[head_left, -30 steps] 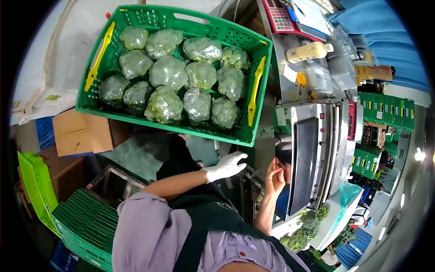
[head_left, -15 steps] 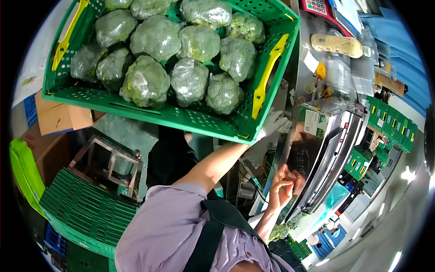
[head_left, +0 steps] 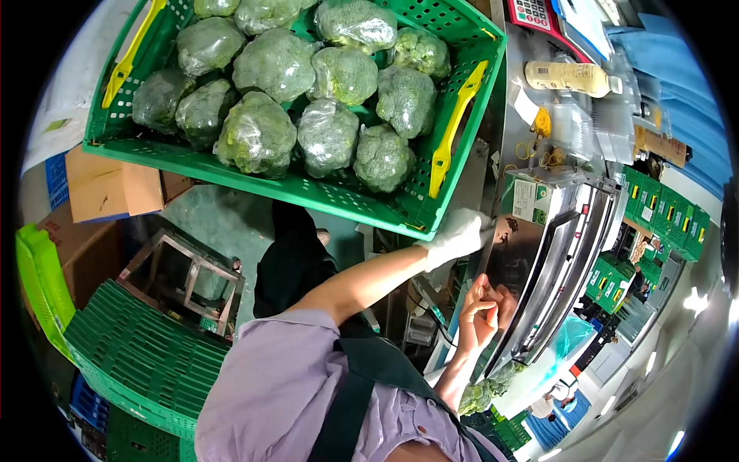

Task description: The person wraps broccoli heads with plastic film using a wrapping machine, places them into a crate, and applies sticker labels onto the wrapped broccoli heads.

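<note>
My left hand (head_left: 457, 237), in a white glove, is just below the near right corner of a green crate (head_left: 254, 175). Its blurred fingers point toward the shiny-fronted machine (head_left: 570, 231); whether they hold anything is unclear. Several film-wrapped broccoli heads (head_left: 256, 132) fill the crate, which has yellow handles (head_left: 459, 127). Bare and curled, my right hand (head_left: 479, 314) is close against the machine's dark glossy panel (head_left: 514, 258), where it is reflected. The thumb and fingers are bent together, and anything between them is hidden.
A bottle (head_left: 573, 78), clear plastic trays (head_left: 573, 127) and a red calculator (head_left: 531, 11) lie on the metal counter. Unwrapped broccoli (head_left: 485, 391) sits beyond my right forearm. A metal stool frame (head_left: 181, 273), cardboard boxes (head_left: 104, 189) and slatted green crates (head_left: 146, 346) stand at left.
My left hand has shifted from the crate's corner, down and slightly toward the machine, and now shows whole. My right hand keeps its place. The crate appears slightly shifted in view.
</note>
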Motion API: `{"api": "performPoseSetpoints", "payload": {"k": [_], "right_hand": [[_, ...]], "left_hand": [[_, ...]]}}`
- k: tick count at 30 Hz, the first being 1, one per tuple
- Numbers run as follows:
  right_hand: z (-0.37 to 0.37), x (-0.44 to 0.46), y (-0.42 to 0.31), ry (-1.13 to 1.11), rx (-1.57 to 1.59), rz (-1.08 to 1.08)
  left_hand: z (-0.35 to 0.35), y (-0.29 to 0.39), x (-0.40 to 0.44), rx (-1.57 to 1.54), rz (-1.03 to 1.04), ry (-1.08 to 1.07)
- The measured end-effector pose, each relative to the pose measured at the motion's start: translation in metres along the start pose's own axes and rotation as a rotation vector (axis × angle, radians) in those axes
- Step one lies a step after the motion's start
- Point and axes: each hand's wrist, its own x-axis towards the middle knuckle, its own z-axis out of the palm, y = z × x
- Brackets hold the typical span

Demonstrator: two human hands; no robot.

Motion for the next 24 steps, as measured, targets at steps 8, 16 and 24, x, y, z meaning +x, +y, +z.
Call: {"api": "performPoseSetpoints", "payload": {"k": [8, 16, 24], "right_hand": [[-0.035, 0.029, 0.000, -0.034, 0.025, 0.090], [-0.095, 0.080, 0.001, -0.153, -0.042, 0.042], [-0.029, -0.014, 0.074, -0.397, -1.507, 0.125]], "left_hand": [[-0.058, -0.031, -0.141, -0.642, -0.353, -0.045], [-0.138, 0.029, -0.194, -0.740, -0.263, 0.129], [-0.150, 0.067, -0.236, -0.130, -0.139, 0.227]]}}
